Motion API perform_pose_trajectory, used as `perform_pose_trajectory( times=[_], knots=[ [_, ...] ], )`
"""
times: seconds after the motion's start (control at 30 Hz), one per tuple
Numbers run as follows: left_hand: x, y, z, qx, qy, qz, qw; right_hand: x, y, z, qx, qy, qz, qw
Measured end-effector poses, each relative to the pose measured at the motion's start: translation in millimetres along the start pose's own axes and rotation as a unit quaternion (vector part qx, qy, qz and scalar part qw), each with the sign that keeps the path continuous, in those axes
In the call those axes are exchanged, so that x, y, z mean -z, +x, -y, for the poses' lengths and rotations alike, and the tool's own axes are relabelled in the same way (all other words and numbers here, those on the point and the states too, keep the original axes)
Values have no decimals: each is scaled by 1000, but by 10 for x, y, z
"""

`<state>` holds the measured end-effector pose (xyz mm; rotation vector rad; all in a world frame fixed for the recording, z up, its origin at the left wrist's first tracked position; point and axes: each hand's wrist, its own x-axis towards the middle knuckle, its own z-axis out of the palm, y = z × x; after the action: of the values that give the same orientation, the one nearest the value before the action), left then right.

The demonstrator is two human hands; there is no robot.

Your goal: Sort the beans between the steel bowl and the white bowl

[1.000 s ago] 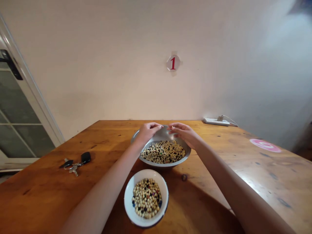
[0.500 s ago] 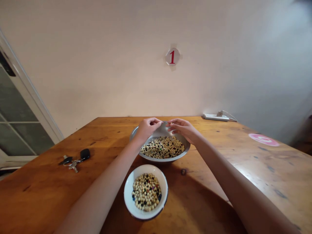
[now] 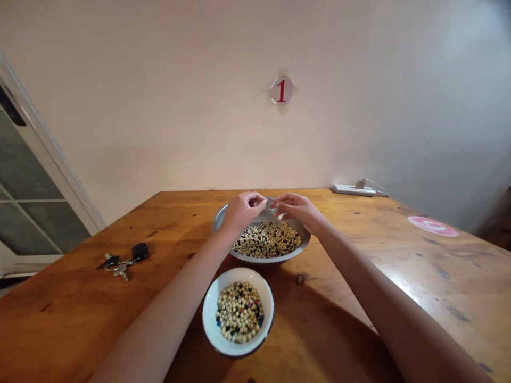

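Note:
Over the far part of a metal basin [image 3: 268, 260] full of small cream, black and coloured beads [image 3: 269, 239], my two hands face each other, fingertips a short gap apart. Thumb and forefinger of my left hand [image 3: 244, 210] are pinched together; what lies between them is too small to make out. My right hand [image 3: 298, 210] has its fingers bent in towards the thumb, with what looks like a small pale bead at the tips. Nearer to me, between my forearms, stands a white enamel bowl [image 3: 211, 319] holding larger beads [image 3: 240, 314] of cream, black, blue and other colours.
A bunch of keys [image 3: 122, 263] with a black fob lies on the wooden table [image 3: 339, 314] at the left. A white power strip [image 3: 353, 189] sits at the back right, and a pink round sticker [image 3: 432, 226] is on the right side.
Both hands stay almost in place above the basin, with only slight finger movement. The whole view has shifted very slightly.

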<state>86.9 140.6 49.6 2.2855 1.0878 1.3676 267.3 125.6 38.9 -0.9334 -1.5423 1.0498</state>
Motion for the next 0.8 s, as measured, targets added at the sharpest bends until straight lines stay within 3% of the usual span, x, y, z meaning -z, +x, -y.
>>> perform_pose_trajectory(
  times=[0.53,0.8],
  knots=[
    [8,-35,-80,-32,129,-8,991,-18,14,-7,-12,-58,-37,998],
    [6,-36,-83,-32,144,-4,989,-36,9,5,-9,-62,-52,997]
  ],
)
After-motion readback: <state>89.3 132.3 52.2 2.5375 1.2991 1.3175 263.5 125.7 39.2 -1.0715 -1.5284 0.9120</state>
